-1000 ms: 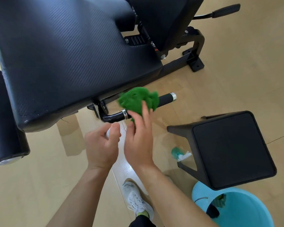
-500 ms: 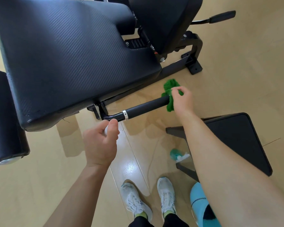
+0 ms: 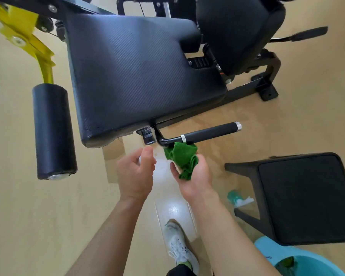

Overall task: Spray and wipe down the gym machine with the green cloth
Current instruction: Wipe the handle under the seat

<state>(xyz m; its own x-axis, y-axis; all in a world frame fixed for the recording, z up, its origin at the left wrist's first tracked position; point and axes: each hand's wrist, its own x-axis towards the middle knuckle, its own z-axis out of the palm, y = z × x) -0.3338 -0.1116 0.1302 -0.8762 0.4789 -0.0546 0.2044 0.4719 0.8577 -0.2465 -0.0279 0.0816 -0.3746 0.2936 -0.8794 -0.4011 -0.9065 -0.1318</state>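
Observation:
The gym machine has a wide black seat pad (image 3: 139, 72) and a black side handle (image 3: 209, 132) sticking out to the right below it. My right hand (image 3: 195, 180) grips the bunched green cloth (image 3: 184, 158). The top of the cloth presses against the underside of the handle's bend, near its silver ring. My left hand (image 3: 134, 176) hovers just left of the cloth, below the seat's front edge. Its fingers curl around a small white object that is almost wholly hidden.
A black roller pad (image 3: 52, 128) on a yellow arm (image 3: 28, 36) hangs at the left. A black stool (image 3: 307, 196) stands at the right, with a teal bottle (image 3: 235, 198) lying under it. A blue bucket (image 3: 267, 248) sits at the bottom right. My white shoe (image 3: 179, 248) is below my hands.
My right hand has brought the cloth back from the handle's far end to its bend near the seat. The view has tilted up and left, showing the roller and yellow arm.

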